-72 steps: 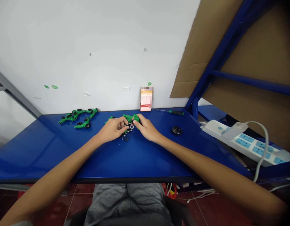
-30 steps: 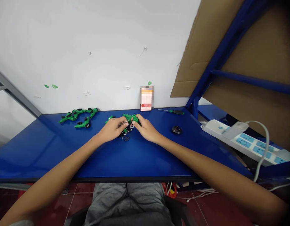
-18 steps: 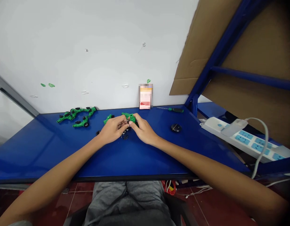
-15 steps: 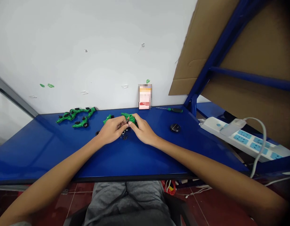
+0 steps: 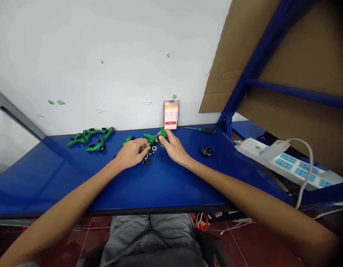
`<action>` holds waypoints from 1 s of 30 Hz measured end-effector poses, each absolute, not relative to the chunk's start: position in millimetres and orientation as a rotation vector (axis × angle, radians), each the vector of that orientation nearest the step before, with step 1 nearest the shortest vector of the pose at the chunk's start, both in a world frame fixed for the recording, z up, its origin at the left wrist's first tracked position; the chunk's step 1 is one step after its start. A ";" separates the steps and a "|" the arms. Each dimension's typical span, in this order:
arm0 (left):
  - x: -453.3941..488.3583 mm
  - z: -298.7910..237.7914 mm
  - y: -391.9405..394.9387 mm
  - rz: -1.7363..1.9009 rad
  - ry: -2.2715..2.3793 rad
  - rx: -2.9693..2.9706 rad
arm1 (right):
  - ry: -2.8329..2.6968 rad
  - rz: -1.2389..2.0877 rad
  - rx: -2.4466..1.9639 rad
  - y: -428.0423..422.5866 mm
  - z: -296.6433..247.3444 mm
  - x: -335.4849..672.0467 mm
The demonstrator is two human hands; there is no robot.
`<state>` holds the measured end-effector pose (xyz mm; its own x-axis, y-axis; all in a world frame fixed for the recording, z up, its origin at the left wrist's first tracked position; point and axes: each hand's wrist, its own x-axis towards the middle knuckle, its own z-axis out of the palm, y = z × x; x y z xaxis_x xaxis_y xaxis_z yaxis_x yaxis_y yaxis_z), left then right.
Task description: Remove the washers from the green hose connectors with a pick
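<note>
My right hand is closed around a green plastic hose fitting, held upright just above the table. To its left, my left hand pinches a pair of thin metal tweezers, mostly covered by the fingers. Between the hands lie another green hose fitting, a white ring and small black parts. One more green fitting shows behind my left hand, partly hidden by it.
Several green Y-shaped fittings with black parts lie at the back left of the blue table. A phone leans on the wall. To the right are a screwdriver, a round black object and a power strip.
My right hand has moved slightly right and away from me with the green fitting, apart from my left hand. The white ring between the hands now shows. My left hand has hardly moved.
</note>
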<state>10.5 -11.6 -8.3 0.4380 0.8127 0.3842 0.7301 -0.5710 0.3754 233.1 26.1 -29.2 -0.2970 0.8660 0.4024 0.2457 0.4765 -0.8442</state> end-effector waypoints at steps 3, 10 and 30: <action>7.9 -11.1 -8.8 0.769 1.357 2.571 | -1.792 0.841 -0.939 30.6 -32.1 234.4; 10.2 -16.9 -9.7 0.619 1.228 2.704 | -1.822 0.808 -0.899 30.3 -33.4 233.2; 13.8 -6.0 -15.3 1.105 1.289 2.504 | -1.548 1.379 -0.735 34.3 -38.6 228.7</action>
<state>13.8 -15.3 -6.0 0.3722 0.7454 0.5530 0.6608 -0.6313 0.4061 228.7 34.3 -38.6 -0.4106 0.8806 0.2366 -0.1337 0.1986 -0.9709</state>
